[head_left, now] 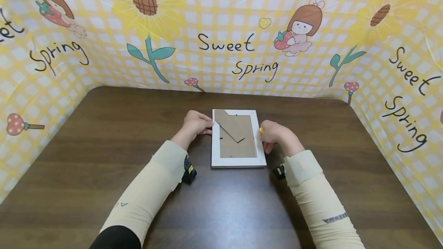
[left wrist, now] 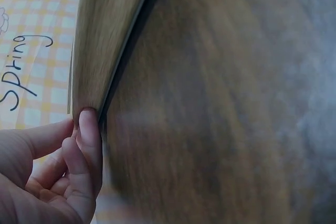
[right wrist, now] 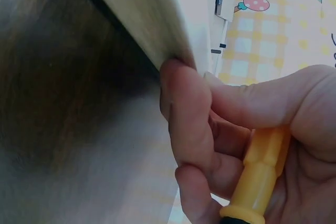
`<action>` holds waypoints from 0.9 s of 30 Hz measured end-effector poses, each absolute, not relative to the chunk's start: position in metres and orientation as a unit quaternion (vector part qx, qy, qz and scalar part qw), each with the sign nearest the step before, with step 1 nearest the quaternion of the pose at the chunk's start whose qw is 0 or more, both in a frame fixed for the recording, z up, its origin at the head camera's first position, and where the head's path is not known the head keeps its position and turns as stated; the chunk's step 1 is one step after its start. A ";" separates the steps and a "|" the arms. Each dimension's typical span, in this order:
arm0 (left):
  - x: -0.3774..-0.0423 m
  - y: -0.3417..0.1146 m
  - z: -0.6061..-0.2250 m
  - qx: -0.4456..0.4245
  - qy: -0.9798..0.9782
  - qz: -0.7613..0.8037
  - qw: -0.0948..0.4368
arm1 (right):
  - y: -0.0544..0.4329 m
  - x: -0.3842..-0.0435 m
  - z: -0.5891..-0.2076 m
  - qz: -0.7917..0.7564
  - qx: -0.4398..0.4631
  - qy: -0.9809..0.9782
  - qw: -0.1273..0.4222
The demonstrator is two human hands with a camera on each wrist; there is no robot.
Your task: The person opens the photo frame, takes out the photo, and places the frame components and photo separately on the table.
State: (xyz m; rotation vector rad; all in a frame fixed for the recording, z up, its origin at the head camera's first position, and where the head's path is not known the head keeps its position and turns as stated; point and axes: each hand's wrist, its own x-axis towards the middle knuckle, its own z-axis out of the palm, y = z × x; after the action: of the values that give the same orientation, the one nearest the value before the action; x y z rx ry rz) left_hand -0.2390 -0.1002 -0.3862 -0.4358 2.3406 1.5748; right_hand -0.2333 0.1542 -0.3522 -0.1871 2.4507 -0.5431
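Note:
A white picture frame (head_left: 238, 163) is face down at mid-table, its brown backing board (head_left: 238, 150) and folded stand leg (head_left: 230, 124) facing up. My left hand (head_left: 196, 123) pinches its left edge between thumb and fingers; the left wrist view shows the fingertips against the frame's side (left wrist: 107, 30). On the opposite edge, my right hand (head_left: 275, 134) pinches the frame with thumb and forefinger. Tucked into that same hand's palm is a yellow screwdriver-like handle (right wrist: 257, 177) with a black end; its other end is hidden by the hand.
A dark brown wooden table (head_left: 214, 210) lies under everything. Yellow checked cloth (head_left: 225, 18) printed with flowers and lettering walls off its back and sides. Small dark tabs (head_left: 236, 115) hold the backing's edges. A black wrist camera (head_left: 189, 172) sits at the left cuff.

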 end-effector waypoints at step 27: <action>-0.183 -0.116 -0.371 -0.122 0.786 0.584 0.159 | 0.175 -0.207 -0.333 -0.452 0.014 0.883 0.128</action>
State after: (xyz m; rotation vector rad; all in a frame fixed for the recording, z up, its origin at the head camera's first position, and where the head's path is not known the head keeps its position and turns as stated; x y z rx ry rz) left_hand -0.1829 -0.1160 -0.3713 -0.3476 2.2483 1.6708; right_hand -0.2067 0.1751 -0.3328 0.0421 2.5685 -1.3140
